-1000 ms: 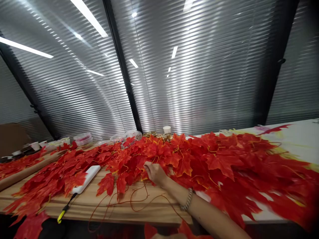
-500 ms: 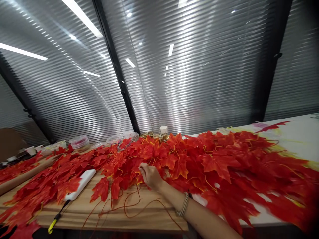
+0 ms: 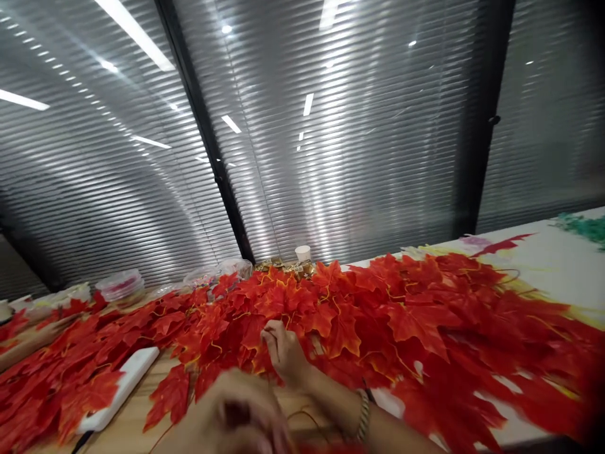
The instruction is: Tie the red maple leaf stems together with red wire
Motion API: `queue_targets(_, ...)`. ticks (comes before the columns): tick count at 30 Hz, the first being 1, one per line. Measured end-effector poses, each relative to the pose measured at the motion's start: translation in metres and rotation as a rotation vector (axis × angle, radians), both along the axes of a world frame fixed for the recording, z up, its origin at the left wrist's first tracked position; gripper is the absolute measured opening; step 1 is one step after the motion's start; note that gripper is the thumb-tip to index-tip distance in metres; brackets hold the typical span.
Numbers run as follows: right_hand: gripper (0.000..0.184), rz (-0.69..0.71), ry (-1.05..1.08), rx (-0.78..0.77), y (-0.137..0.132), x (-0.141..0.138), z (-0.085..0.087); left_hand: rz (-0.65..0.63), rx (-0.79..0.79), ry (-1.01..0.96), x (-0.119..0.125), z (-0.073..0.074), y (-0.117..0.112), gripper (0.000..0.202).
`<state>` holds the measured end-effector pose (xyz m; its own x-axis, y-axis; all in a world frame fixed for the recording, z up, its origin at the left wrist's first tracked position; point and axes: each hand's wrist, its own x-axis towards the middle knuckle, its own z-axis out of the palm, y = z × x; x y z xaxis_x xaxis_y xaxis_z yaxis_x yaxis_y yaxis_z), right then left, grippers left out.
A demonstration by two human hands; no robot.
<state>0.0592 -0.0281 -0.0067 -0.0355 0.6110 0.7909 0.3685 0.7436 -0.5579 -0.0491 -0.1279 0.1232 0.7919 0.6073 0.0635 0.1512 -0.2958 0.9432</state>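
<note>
My right hand, with a beaded bracelet on its wrist, is over the front of a heap of red artificial maple leaves. Its fingers are curled in and pressed together; whatever they hold is too small to make out. Blurred by motion, my left hand is low in the middle, in front of the leaves and nearer to me. Its fingers bend downward and I cannot tell what is in them. A thin reddish cord shows on the wooden board between the two hands.
A white power strip with a black cable lies at left, partly under leaves. Clear plastic tubs, gold-wrapped pieces and a white paper cup stand behind. Green material lies on the white table at right.
My left hand has come into view at the bottom middle. My right hand keeps its place by the leaves, fingers still curled. The view has swung slightly right.
</note>
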Motion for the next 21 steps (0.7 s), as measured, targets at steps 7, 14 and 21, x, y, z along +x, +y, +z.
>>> queue_targets(7, 0.01, 0.067, 0.252, -0.216, -0.004, 0.01, 0.001, 0.526, -0.104, -0.306, 0.005, -0.003, 0.04, 0.048)
queue_targets(14, 0.006, 0.118, 0.333, -0.241, -0.012, 0.018, 0.008, 0.897, 0.073, -0.449, -0.001, -0.042, 0.026, 0.044)
queue_targets(21, 0.007, 0.067, 0.229, -0.088, -0.012, 0.015, 0.01, 0.992, 0.03, -0.473, -0.025, -0.089, 0.035, 0.04)
